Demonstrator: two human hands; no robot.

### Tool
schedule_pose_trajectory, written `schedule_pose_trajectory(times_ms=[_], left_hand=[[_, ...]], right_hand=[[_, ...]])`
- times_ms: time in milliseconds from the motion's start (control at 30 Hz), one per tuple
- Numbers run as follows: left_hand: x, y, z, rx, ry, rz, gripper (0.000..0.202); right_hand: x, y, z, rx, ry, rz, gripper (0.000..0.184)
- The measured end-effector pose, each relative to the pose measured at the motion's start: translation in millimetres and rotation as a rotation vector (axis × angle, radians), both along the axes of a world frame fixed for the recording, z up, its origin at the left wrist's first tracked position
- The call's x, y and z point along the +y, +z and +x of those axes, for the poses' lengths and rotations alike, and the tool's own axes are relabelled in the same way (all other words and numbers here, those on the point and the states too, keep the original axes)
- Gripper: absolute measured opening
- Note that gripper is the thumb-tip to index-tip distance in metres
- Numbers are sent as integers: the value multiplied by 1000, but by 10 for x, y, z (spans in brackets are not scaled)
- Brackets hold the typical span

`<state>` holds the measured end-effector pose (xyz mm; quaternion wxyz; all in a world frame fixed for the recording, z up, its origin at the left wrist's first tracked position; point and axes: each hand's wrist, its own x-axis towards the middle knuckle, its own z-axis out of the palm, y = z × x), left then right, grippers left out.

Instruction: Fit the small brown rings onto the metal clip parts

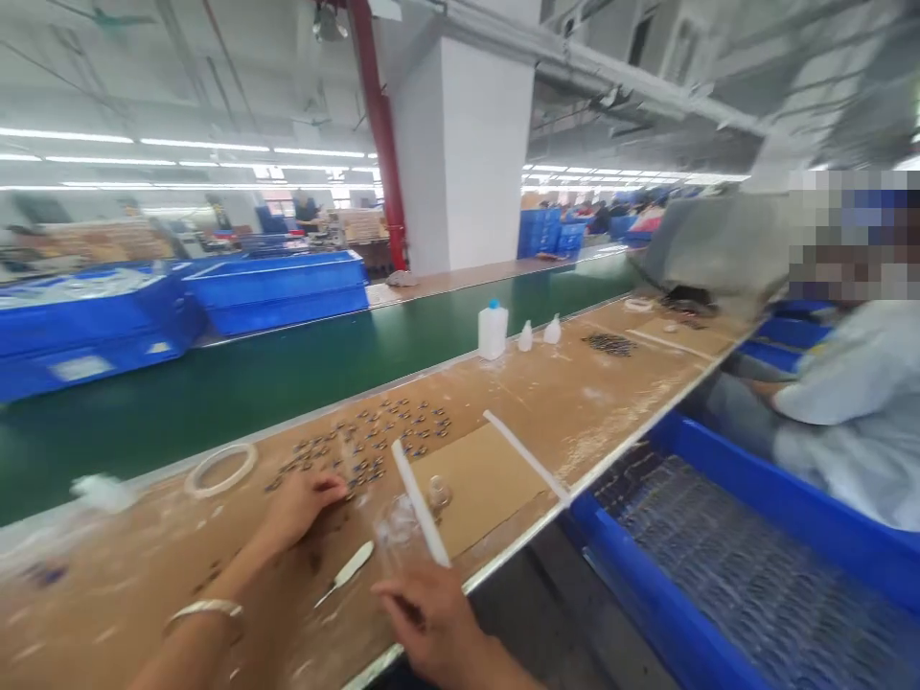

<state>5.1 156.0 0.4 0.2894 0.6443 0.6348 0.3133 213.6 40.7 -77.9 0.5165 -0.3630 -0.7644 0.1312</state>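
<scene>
My left hand (310, 506), with a pale bangle at its wrist, is over the workbench beside many small dark metal parts (366, 436). Its fingertips are pinched together, and whatever they hold is too small to make out. Nearer the front edge, my right hand (435, 613) is curled with thumb and fingers drawn together; I cannot make out anything in it. Between the hands lies a white-handled tool (352, 565) with a thin metal tip. A crumpled clear plastic bag (398, 529) is just beyond my right hand, next to a white strip (419, 503).
A cardboard sheet (481, 484) bears a small clear round container (438, 492). White bottles (493, 331) stand by the green conveyor belt (302, 369). A tape ring (221, 470) lies left. A blue bin (618, 546) stands below the bench, near a seated person (855, 393).
</scene>
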Motion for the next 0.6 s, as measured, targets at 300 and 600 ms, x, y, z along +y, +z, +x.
schedule_pose_trajectory(times_ms=[300,600], left_hand=[[-43,-129,-292,61,163,77,21],[-840,-288,-636,192,101,152,29]], right_hand=[[-50,5,152,123,177,-59,20],[-63,5,178,51,193,-31,18]])
